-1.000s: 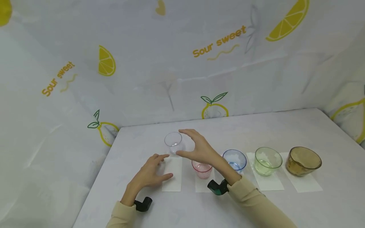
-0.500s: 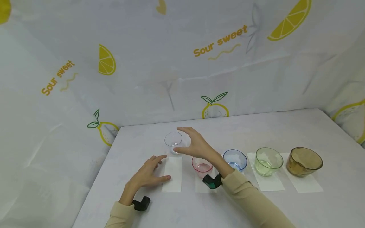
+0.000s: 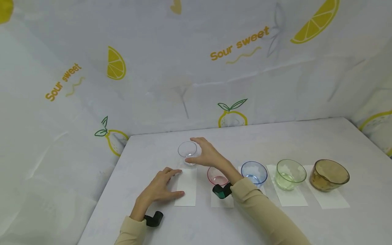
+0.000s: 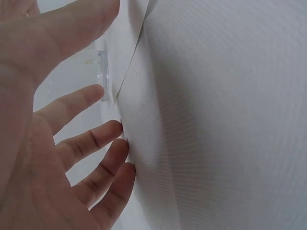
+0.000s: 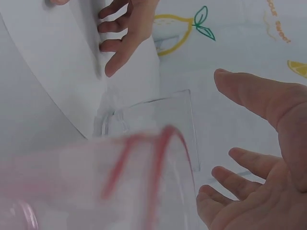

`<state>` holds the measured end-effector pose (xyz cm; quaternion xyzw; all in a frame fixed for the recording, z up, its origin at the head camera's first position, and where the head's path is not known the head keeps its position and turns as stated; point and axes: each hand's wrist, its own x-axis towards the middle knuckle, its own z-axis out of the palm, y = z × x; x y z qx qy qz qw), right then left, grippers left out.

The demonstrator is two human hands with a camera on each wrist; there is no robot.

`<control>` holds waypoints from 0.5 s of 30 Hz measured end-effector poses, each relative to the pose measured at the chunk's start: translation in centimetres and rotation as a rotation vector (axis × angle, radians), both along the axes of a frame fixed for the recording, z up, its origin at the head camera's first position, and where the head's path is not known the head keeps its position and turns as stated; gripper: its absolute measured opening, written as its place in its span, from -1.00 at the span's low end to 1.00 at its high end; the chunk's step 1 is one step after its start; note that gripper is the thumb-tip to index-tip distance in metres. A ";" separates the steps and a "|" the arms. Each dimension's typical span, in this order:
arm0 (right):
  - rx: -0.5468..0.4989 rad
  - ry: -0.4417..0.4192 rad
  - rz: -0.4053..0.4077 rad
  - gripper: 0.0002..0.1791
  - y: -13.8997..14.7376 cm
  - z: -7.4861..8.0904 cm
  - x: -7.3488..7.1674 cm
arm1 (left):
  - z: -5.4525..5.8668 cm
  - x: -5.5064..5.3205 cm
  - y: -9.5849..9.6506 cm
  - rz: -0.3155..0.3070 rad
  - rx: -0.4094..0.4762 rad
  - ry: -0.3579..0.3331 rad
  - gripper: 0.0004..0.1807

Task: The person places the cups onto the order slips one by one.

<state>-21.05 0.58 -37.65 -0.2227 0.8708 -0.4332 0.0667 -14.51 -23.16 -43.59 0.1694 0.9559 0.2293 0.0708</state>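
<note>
A clear glass bowl point(image 3: 186, 151) stands upright toward the back of the table, just behind a blank white paper card point(image 3: 188, 190). My right hand point(image 3: 209, 156) curves beside its right side, thumb in front and fingers behind. In the right wrist view, a gap shows between the thumb and fingers and the clear bowl point(image 5: 158, 120); nothing is gripped. My left hand point(image 3: 160, 187) is spread beside the left edge of that card, thumb overlapping it. In the left wrist view, its fingers point(image 4: 91, 143) are apart and reach down close to the tabletop, holding nothing.
A pink-rimmed glass bowl point(image 3: 216, 177) sits under my right forearm, close to the wrist. To its right stand a blue bowl point(image 3: 254, 174), a green bowl point(image 3: 291, 175) and a larger amber bowl point(image 3: 330, 174), each on a white card. A printed curtain rises behind the table.
My right hand has shifted slightly left, closer to the clear bowl, its forearm now covering more of the pink bowl. My left hand has barely moved. The bowls stay in place.
</note>
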 end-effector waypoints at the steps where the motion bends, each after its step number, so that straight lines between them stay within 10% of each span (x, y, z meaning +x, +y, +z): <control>1: 0.000 -0.004 -0.004 -0.10 -0.1 -0.1 -0.1 | 0.0 0.0 0.0 -0.001 0.002 -0.001 -0.13; 15: -0.002 -0.059 -0.065 -0.07 -1.5 -0.1 0.0 | 0.4 0.2 0.0 -0.017 -0.008 0.017 -0.12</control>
